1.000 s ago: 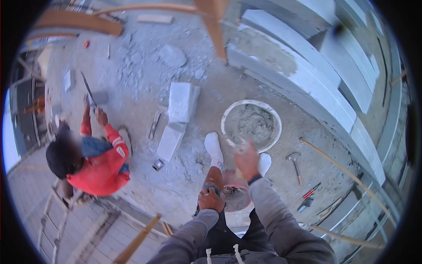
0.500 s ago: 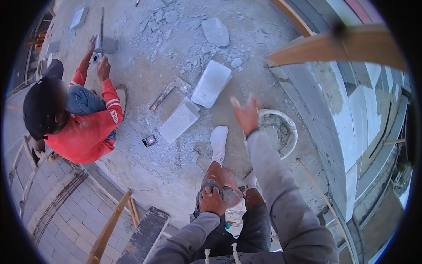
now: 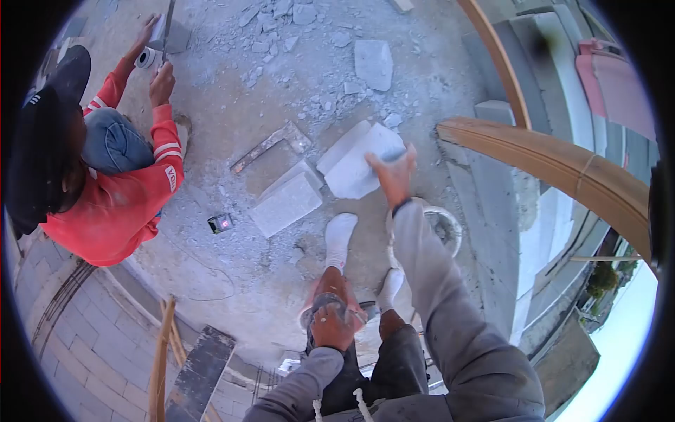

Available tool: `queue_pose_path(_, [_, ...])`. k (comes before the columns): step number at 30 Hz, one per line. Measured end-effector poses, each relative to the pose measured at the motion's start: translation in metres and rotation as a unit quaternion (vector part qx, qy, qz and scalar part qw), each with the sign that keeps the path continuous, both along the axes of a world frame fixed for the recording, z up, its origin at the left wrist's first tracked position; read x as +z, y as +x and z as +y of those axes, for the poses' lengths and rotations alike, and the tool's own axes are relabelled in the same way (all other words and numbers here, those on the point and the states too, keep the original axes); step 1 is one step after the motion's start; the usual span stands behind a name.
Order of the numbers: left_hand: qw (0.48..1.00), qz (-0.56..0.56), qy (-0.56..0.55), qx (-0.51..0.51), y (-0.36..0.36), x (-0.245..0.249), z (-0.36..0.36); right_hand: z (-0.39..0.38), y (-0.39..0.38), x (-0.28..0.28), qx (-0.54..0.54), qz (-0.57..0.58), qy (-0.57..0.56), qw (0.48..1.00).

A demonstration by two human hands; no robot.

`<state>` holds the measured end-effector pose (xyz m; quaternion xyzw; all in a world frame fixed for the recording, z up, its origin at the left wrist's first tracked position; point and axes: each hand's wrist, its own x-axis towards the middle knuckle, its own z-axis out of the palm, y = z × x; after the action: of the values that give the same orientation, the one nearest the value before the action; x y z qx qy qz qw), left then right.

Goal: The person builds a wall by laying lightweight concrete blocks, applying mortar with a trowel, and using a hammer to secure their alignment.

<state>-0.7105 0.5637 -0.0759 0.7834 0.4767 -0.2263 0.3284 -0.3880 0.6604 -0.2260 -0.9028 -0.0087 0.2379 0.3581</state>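
My right hand (image 3: 394,174) grips the right edge of a pale lightweight concrete block (image 3: 351,165), its thumb across the face and its fingers round the side. The block appears tilted, with part of another pale surface showing behind it. My left hand (image 3: 333,327) rests on my bent knee, holding nothing, its fingers laid over the knee. Beside my white-socked foot lies a second pale block (image 3: 287,204), with a rusty metal square (image 3: 271,146) just beyond it. A round bucket (image 3: 455,228) stands by my right forearm, partly hidden by the sleeve.
A co-worker in a red sweater (image 3: 116,218) crouches at left, both hands at a grey block (image 3: 176,35). A small device (image 3: 220,223) lies on the dusty floor. Broken slabs (image 3: 373,63) are scattered ahead. A wooden beam (image 3: 548,155) juts in from the right.
My right hand has moved from above the bucket onto the pale block, which now sits at a different angle. My left hand stays on the knee. The view has shifted.
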Motion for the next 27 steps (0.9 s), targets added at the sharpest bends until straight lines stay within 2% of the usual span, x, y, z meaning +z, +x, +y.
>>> queue_pose_path(1, [1.000, 0.004, -0.012, 0.014, -0.006, -0.008, -0.002, -0.010, -0.001, 0.034, 0.001, -0.005, 0.023, 1.000])
queue_pose_path(3, [0.974, -0.053, -0.129, 0.177, -0.008, -0.048, 0.001, -0.039, -0.008, 0.077, 0.030, -0.051, 0.026, 0.998])
queue_pose_path(4, [0.889, -0.095, -0.300, 0.332, 0.001, -0.060, 0.019, -0.058, -0.013, 0.099, 0.017, -0.012, 0.089, 0.996])
queue_pose_path(5, [0.797, -0.122, -0.410, 0.426, 0.021, -0.069, 0.023, -0.075, -0.013, 0.122, 0.007, -0.008, 0.116, 0.993])
queue_pose_path(6, [0.687, -0.122, -0.497, 0.516, 0.051, -0.067, 0.034, -0.093, -0.014, 0.145, -0.003, -0.003, 0.144, 0.990])
queue_pose_path(7, [0.618, -0.117, -0.526, 0.572, 0.095, -0.034, 0.054, -0.102, -0.015, 0.176, 0.003, 0.016, 0.175, 0.984])
queue_pose_path(8, [0.615, -0.124, -0.533, 0.567, 0.126, -0.021, 0.054, -0.110, -0.018, 0.200, 0.016, 0.041, 0.210, 0.977])
queue_pose_path(9, [0.582, -0.179, -0.581, 0.540, 0.152, -0.008, 0.051, -0.123, -0.021, 0.217, 0.021, 0.035, 0.213, 0.976])
queue_pose_path(10, [0.548, -0.234, -0.622, 0.507, 0.167, 0.003, 0.044, -0.139, -0.021, 0.234, 0.063, -0.011, 0.161, 0.985])
queue_pose_path(11, [0.551, -0.242, -0.621, 0.502, 0.173, 0.008, 0.033, -0.156, -0.018, 0.249, 0.103, -0.059, 0.110, 0.987])
queue_pose_path(13, [0.578, -0.294, -0.596, 0.473, 0.189, 0.015, 0.011, -0.191, -0.009, 0.277, 0.142, -0.074, 0.093, 0.983])
queue_pose_path(15, [0.573, -0.337, -0.588, 0.461, 0.198, 0.028, -0.018, -0.225, 0.003, 0.308, 0.180, -0.077, 0.068, 0.978])
queue_pose_path(17, [0.533, -0.384, -0.616, 0.435, 0.215, 0.030, -0.047, -0.247, 0.022, 0.347, 0.265, -0.160, -0.018, 0.951])
queue_pose_path(19, [0.546, -0.388, -0.611, 0.422, 0.238, 0.048, -0.069, -0.280, 0.046, 0.374, 0.215, -0.126, 0.033, 0.968])
queue_pose_path(21, [0.634, -0.457, -0.564, 0.266, 0.271, 0.062, -0.084, -0.314, 0.078, 0.402, 0.163, -0.143, 0.099, 0.971])
queue_pose_path(22, [0.614, -0.509, -0.565, 0.214, 0.282, 0.057, -0.090, -0.324, 0.095, 0.420, 0.136, -0.159, 0.148, 0.966])
queue_pose_path(23, [0.612, -0.520, -0.560, 0.202, 0.296, 0.064, -0.089, -0.353, 0.120, 0.422, 0.148, -0.236, 0.119, 0.953])
queue_pose_path(24, [0.647, -0.552, -0.500, 0.160, 0.310, 0.079, -0.085, -0.352, 0.126, 0.436, 0.096, -0.229, 0.175, 0.953])
queue_pose_path(25, [0.677, -0.579, -0.438, 0.120, 0.322, 0.083, -0.083, -0.369, 0.148, 0.433, 0.104, -0.299, 0.154, 0.936])
queue_pose_path(26, [0.707, -0.571, -0.386, 0.157, 0.330, 0.068, -0.083, -0.385, 0.169, 0.429, 0.114, -0.364, 0.129, 0.915])
queue_pose_path(27, [0.705, -0.575, -0.384, 0.158, 0.328, 0.041, -0.087, -0.382, 0.176, 0.423, 0.117, -0.366, 0.131, 0.914])
